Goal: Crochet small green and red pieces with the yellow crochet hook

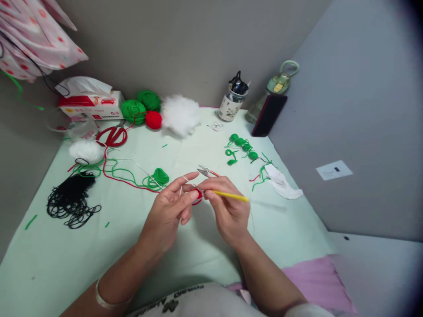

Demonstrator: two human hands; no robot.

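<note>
My left hand (170,207) pinches a small red crochet piece (198,196) between thumb and fingers. White yarn (185,179) runs over its raised index finger, and a red strand (132,179) trails off to the left. In my right hand (229,209) is a crochet hook with a yellow handle (231,195), its tip at the red piece and mostly hidden by the fingers. Just beyond my hands lies a pair of thread snips (207,171), partly covered by the right hand. A small green yarn bundle (161,176) rests past the left hand.
At the back stand a tissue box (95,105), green yarn balls (134,111), a red ball (153,119), white stuffing (181,115), a jar (231,103), a bottle (264,99) and a phone (269,115). Red scissors (114,135) and black cord (71,198) lie left; small green crochet pieces (246,146) lie right.
</note>
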